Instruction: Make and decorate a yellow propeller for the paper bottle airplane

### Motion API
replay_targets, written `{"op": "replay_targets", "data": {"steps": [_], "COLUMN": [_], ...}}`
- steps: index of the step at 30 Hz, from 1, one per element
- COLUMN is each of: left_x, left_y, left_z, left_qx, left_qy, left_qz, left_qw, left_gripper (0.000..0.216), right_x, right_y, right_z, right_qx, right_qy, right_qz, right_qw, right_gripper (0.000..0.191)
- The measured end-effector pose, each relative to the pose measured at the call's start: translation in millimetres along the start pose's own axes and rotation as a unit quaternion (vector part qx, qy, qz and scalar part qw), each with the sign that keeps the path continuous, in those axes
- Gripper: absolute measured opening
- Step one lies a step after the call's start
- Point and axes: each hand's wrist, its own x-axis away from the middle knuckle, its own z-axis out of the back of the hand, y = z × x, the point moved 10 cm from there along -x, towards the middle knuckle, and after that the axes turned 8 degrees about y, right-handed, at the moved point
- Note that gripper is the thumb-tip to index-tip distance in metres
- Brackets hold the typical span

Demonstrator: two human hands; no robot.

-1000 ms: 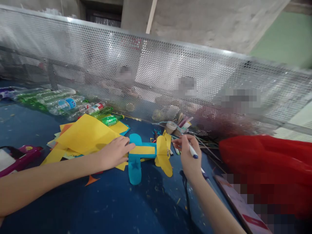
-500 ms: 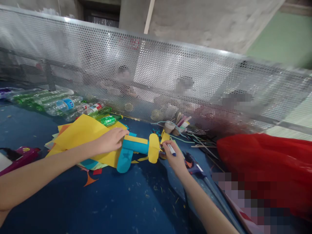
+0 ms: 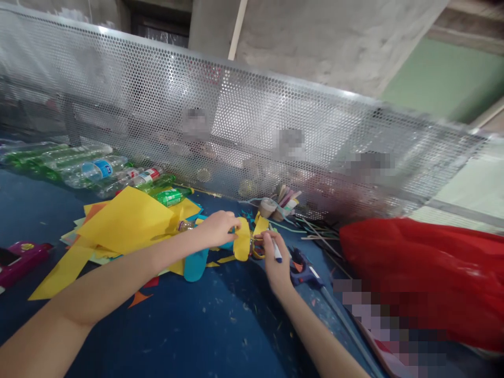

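A plastic bottle wrapped in blue paper lies across the table, with a blue rounded paper flap point(image 3: 196, 265) hanging from its side. At its right end stands a yellow rounded paper piece point(image 3: 241, 239). My left hand point(image 3: 220, 227) reaches over the bottle, its fingers closed at the edge of that yellow piece. A white marker pen with a dark blue end point(image 3: 277, 252) is in my right hand point(image 3: 279, 265), whose bent fingers are beside the bottle's right end. What my right fingertips touch there is too small to make out.
Behind lie yellow paper sheets point(image 3: 126, 218) and a row of plastic bottles point(image 3: 94, 169) before a perforated metal screen point(image 3: 236, 105). A blue glue gun point(image 3: 305, 270) and a red bag point(image 3: 425, 268) are at right, a purple tool point(image 3: 25, 257) at left.
My left hand has moved right along the bottle, from its left end to the yellow rounded piece. My right hand stays by the right end with the marker pen. The view has shifted slightly.
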Motion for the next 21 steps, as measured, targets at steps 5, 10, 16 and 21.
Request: {"op": "replay_targets", "data": {"steps": [5,10,16,21], "left_x": [-9,-9,-9,-9], "left_y": [-17,-23,-18,-14], "left_z": [-4,-6,-7,-8], "left_qx": [0.028,0.046,0.063,0.067], "left_qy": [-0.004,-0.002,-0.001,-0.004], "left_qz": [0.010,0.016,0.007,-0.010], "left_qw": [1.000,0.999,0.998,0.998], "left_gripper": [0.015,0.016,0.019,0.012], "right_x": [2,18,21,19], "right_y": [-13,-32,-27,-29], "right_z": [17,2,-10,-9], "right_qx": [-0.086,-0.016,0.037,0.030], "right_qy": [0.068,0.000,0.010,0.024], "right_qz": [0.036,0.111,0.075,0.080], "right_qw": [0.993,0.994,0.996,0.996], "right_gripper": [0.018,0.017,0.023,0.028]}}
